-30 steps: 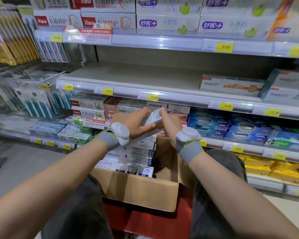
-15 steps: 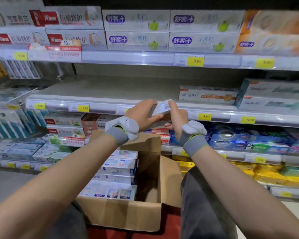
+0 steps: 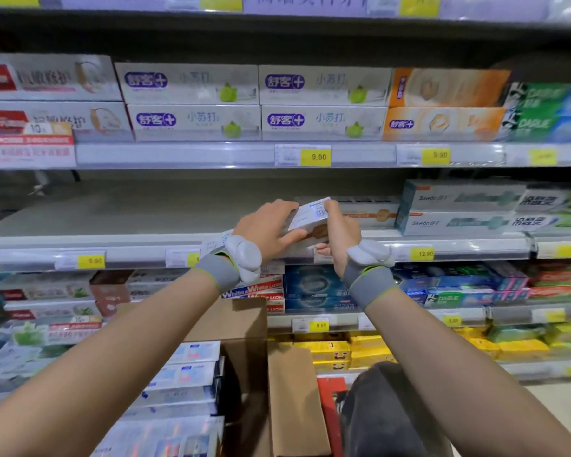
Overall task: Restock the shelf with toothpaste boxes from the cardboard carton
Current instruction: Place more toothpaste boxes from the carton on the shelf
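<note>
Both hands hold one white toothpaste box (image 3: 310, 219) with a barcode on its end, level with the front edge of the middle shelf (image 3: 112, 219). My left hand (image 3: 267, 229) grips its left part, fingers over the top and thumb underneath. My right hand (image 3: 338, 230) grips its right end. The open cardboard carton (image 3: 244, 324) sits low in front of me, with stacked white and blue toothpaste boxes (image 3: 185, 377) inside. The left stretch of the middle shelf is bare; a matching Sawon box (image 3: 370, 214) lies just right of my hands.
Taller Sawon boxes (image 3: 459, 209) stand further right on the middle shelf. The shelf above holds rows of white, orange and green boxes (image 3: 323, 103). Price-tag rails (image 3: 315, 156) front each shelf. Lower shelves are packed with blue and yellow boxes. My knee (image 3: 386, 407) is beside the carton.
Both hands have risen from just above the carton to the middle shelf's front edge, carrying the box between them. The view has tilted upward.
</note>
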`<move>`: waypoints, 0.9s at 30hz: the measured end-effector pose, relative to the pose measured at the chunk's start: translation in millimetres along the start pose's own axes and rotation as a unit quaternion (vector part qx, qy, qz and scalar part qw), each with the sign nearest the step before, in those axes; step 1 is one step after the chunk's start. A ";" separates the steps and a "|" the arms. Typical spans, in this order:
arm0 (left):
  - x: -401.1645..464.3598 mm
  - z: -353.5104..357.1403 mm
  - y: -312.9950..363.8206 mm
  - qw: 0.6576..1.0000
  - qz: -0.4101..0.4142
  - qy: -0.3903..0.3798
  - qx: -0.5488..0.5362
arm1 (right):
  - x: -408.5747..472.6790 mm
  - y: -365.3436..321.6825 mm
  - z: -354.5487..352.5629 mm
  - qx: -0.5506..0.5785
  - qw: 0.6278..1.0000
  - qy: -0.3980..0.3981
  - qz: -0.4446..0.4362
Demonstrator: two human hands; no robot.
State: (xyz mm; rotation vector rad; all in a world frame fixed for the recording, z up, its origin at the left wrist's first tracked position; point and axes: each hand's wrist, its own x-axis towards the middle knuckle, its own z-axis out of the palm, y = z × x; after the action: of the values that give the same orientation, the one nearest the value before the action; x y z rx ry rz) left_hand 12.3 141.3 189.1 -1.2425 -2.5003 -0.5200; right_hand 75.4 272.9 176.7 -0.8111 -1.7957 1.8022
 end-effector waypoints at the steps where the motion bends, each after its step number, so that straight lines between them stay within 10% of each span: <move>1: 1.4 0.0 0.5 1.000 -0.001 -0.006 0.004 | 2.6 0.2 -1.8 0.002 1.000 0.005 0.002; 27: 88.8 60.3 31.5 0.988 0.055 -0.062 0.130 | 98.1 12.4 -77.4 -0.091 0.985 0.146 -0.002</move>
State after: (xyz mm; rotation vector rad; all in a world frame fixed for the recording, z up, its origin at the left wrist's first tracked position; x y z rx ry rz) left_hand -20.1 247.8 178.4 -1.3335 -2.4827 -0.0873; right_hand 59.7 396.1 158.6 -1.0804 -1.7794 1.4416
